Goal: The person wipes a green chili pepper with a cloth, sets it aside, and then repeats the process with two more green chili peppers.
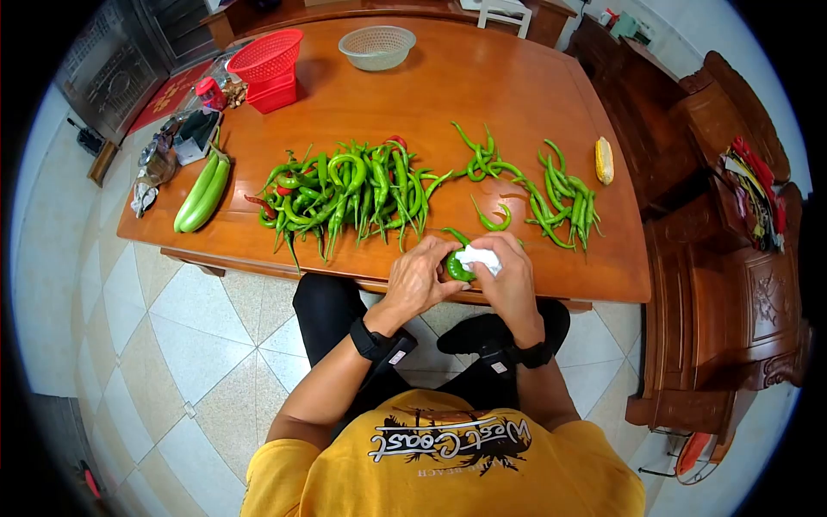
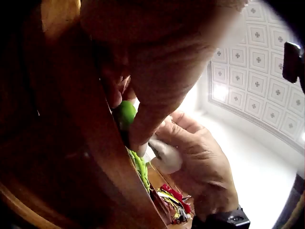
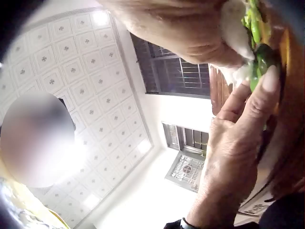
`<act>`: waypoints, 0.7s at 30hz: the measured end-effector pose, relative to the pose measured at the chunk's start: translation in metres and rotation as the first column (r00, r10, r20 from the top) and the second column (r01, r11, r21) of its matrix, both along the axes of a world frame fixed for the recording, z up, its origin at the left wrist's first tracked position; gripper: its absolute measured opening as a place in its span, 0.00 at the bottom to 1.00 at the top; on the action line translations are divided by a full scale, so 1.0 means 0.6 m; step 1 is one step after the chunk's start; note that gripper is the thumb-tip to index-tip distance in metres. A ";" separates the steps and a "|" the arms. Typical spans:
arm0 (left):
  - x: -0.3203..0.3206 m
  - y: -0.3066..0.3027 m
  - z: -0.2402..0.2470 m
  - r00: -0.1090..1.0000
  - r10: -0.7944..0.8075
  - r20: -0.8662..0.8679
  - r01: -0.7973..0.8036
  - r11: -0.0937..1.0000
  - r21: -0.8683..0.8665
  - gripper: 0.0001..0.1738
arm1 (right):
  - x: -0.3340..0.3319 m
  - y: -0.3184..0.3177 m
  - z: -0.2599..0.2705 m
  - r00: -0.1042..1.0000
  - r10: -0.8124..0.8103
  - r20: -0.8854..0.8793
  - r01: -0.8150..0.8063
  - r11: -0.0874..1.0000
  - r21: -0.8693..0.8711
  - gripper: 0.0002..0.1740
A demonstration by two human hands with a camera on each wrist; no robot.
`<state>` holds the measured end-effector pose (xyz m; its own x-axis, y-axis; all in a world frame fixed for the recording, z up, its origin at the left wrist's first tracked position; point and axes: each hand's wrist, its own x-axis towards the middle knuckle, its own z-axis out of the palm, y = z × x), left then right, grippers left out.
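At the table's front edge, the left hand [image 1: 417, 280] grips a curved green pepper [image 1: 459, 266], its thumb and fingers around the left side. The right hand [image 1: 512, 291] pinches a crumpled white cloth or tissue [image 1: 479, 258] against the same pepper. In the left wrist view the green pepper [image 2: 127, 112] shows between the left fingers, with the white wad [image 2: 166, 156] in the right hand [image 2: 205, 160] beside it. The right wrist view shows the left thumb on the pepper [image 3: 255, 76]. A small curved pepper [image 1: 493, 220] lies just beyond the hands.
A large heap of green peppers [image 1: 345, 194] with some red ones lies left of centre; smaller groups [image 1: 564, 194] lie right. Two eggplants [image 1: 204, 194], a red basket [image 1: 265, 56], a pale colander [image 1: 376, 48] and a corn cob [image 1: 605, 161] are farther out on the table.
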<state>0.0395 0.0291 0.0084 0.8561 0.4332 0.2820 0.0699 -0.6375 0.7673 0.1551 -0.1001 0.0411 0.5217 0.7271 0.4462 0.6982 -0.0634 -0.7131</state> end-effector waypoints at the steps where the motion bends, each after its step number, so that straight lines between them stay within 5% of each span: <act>1: -0.001 0.003 0.001 1.000 -0.017 -0.006 0.017 1.000 -0.004 0.33 | 0.002 0.005 0.000 1.000 -0.025 0.001 0.025 0.999 0.027 0.15; 6: -0.004 0.014 -0.004 0.995 -0.099 0.007 0.100 0.995 -0.019 0.34 | 0.013 0.036 -0.006 0.997 -0.081 0.014 0.079 0.991 0.112 0.13; 21: -0.007 0.010 0.010 0.993 -0.115 -0.004 0.115 0.990 -0.081 0.33 | 0.026 -0.021 -0.011 1.000 -0.002 -0.006 0.001 0.987 -0.161 0.06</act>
